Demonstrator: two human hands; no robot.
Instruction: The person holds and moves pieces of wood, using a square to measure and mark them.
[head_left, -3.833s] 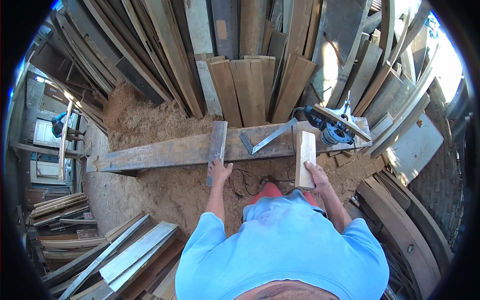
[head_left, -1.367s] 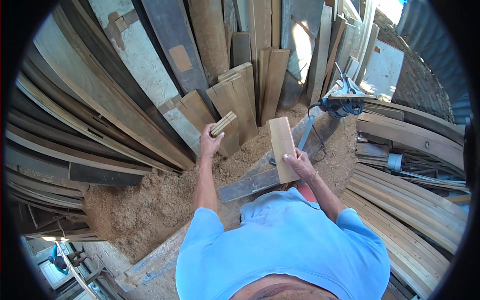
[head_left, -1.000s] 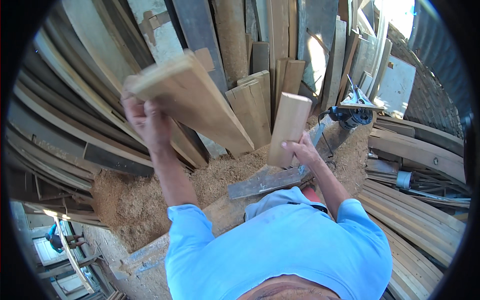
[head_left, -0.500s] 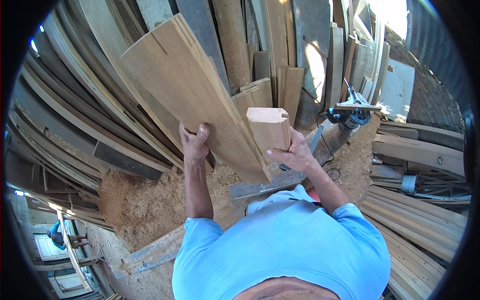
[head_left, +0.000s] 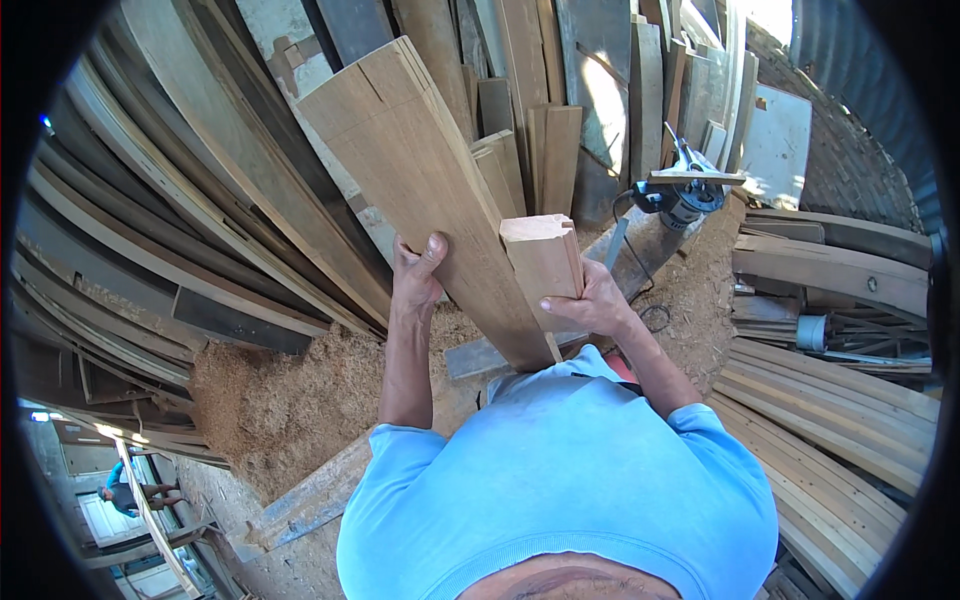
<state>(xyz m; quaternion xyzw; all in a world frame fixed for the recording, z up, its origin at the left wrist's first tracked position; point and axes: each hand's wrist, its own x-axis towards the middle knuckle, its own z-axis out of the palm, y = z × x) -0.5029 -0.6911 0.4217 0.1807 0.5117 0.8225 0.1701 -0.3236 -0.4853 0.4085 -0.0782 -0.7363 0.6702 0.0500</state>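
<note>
A long, wide wooden board (head_left: 420, 180) slants in front of me, its near end close to my blue shirt. My left hand (head_left: 417, 268) grips its left edge, thumb on the face and fingers hidden behind. In my right hand (head_left: 592, 300) is a shorter wooden block (head_left: 543, 262) with a stepped, grooved profile along its right side. The thumb lies across the block's face; the other fingers are mostly hidden. The block is up against the right edge of the board, or overlaps it in view; I cannot tell whether they touch.
A router (head_left: 690, 195) with a cord rests on a beam at the right. Many planks (head_left: 270, 180) lean along the left and back. Sawdust and shavings (head_left: 290, 410) cover the floor. Stacked boards (head_left: 830, 410) lie at right. Another person (head_left: 125, 493) is far off at lower left.
The long board has turned more upright and shifted right, with its near end closer to my body. My left hand has moved right with it, nearer the block, which has moved only slightly.
</note>
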